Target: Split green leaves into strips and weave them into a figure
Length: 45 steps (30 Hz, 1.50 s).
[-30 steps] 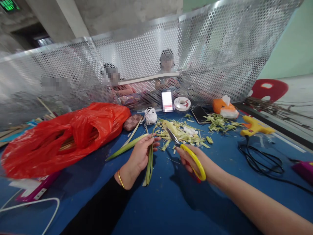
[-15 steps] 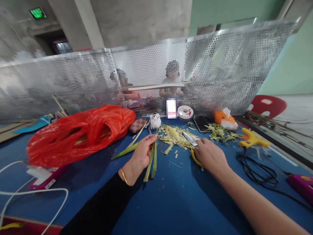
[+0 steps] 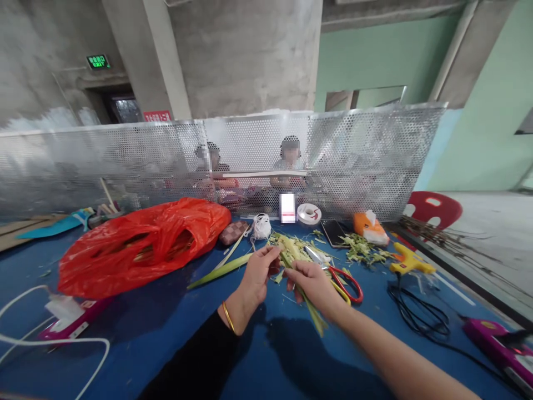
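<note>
Green leaf strips [image 3: 313,315] are pinched between my two hands, their split ends trailing down toward me. My left hand [image 3: 259,273], with a gold bangle at the wrist, is closed on the upper end. My right hand [image 3: 312,282] has its fingers closed round the strips a little lower. Scissors [image 3: 353,290] with one red and one yellow handle lie on the table just right of my right hand. Behind my hands spreads a heap of pale green trimmings [image 3: 291,244]. A longer green leaf [image 3: 219,272] lies to the left of my left hand.
A red plastic bag [image 3: 141,250] fills the left side. At the back are a ball of white string [image 3: 262,226], a tape roll [image 3: 309,214], a phone [image 3: 333,233] and a tissue pack [image 3: 370,229]. A yellow glue gun [image 3: 412,260] with black cord lies right. People sit behind the perforated screen.
My right hand has let go of the scissors and moved left onto the leaf strips beside my left hand. The strips have swung to the right, and the view has tilted up.
</note>
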Each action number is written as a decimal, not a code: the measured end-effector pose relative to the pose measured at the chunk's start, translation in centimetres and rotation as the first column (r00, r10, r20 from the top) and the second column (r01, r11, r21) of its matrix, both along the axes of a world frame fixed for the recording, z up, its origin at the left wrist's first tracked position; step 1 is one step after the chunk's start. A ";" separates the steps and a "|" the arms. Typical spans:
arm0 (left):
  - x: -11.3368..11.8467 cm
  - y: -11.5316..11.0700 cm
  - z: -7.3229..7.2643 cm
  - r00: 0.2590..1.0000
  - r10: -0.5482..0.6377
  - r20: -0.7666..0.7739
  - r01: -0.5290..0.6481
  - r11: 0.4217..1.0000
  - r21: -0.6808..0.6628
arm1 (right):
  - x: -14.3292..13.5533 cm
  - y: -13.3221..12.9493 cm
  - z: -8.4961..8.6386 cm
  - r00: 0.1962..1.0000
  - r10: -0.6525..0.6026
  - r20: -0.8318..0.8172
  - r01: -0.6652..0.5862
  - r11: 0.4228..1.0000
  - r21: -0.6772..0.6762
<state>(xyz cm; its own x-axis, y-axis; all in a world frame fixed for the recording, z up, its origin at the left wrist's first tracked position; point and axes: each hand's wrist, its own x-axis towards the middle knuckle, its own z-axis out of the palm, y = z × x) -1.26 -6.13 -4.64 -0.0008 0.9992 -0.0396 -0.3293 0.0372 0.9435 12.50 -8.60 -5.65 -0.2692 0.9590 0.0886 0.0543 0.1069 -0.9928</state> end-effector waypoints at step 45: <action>0.1 0.0 -2.5 0.997 -0.042 -0.062 0.045 0.997 0.060 | 1.7 0.6 -2.3 0.991 -0.069 0.116 0.064 0.997 0.053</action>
<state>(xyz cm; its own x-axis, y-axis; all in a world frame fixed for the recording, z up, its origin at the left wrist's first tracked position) -1.13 -6.10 -7.18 0.0423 0.9989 0.0203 -0.2709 -0.0080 0.9626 14.16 -8.02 -7.95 -0.2163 0.9704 0.1076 0.1787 0.1477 -0.9727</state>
